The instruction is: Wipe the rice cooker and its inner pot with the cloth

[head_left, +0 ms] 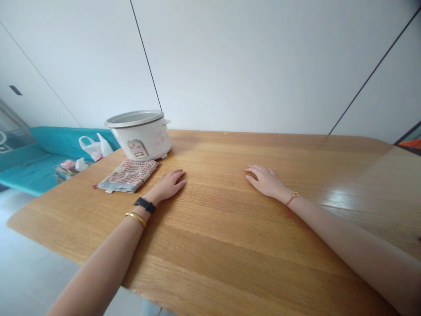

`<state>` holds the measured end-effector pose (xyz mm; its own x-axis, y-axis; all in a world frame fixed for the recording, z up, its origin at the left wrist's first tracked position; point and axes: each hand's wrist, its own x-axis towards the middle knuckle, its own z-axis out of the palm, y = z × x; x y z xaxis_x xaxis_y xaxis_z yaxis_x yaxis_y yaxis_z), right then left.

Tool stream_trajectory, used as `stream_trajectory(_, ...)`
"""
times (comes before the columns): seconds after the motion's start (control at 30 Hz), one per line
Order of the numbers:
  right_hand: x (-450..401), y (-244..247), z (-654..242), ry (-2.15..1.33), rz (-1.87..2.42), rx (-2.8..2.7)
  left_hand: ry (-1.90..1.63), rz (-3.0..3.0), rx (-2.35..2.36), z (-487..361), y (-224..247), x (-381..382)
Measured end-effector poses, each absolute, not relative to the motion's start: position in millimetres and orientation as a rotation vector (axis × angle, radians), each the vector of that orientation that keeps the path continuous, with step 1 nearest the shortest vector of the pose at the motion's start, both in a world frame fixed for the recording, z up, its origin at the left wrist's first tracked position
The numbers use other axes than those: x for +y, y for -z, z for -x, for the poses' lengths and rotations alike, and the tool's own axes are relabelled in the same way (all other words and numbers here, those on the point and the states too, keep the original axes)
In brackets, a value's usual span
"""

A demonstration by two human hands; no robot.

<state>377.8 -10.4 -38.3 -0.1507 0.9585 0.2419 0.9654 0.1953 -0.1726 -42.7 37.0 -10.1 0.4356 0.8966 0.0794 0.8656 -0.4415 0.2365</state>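
Left hand (168, 185) open, empty, flat beside folded patterned cloth (130, 175) | right hand (265, 181) open, empty on wooden table (210, 228) | lidless rice cooker (143, 140) just behind cloth | risk: a leftward forearm sweep could rumple the cloth into the cooker's base

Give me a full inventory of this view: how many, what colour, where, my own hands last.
Flat wooden table: one, light brown, centre
Rounded, lidless cooker: one, white, table's far left
Folded patterned cloth: one, red-brown and cream, before cooker
Long cushioned sofa: one, teal, behind table's left
Thin plastic bag: one, white, on sofa
Small blurred items: count unclear, pink, white, dark, beside bag
Smooth wall panels: several, white, background
Smooth floor: one, pale grey, lower left
Blurred object: one, orange, right edge
Left hand: one, black watch, gold bangle, near cloth
Right hand: one, red cord bracelet, on table
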Motion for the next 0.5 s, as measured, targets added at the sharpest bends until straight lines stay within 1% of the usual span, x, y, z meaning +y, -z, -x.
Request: stream_trajectory(0.5,-10.3,39.0,-378.8,0.042,1.805,-2.193,-0.287,-2.518,1.568,43.9,12.9,39.3)
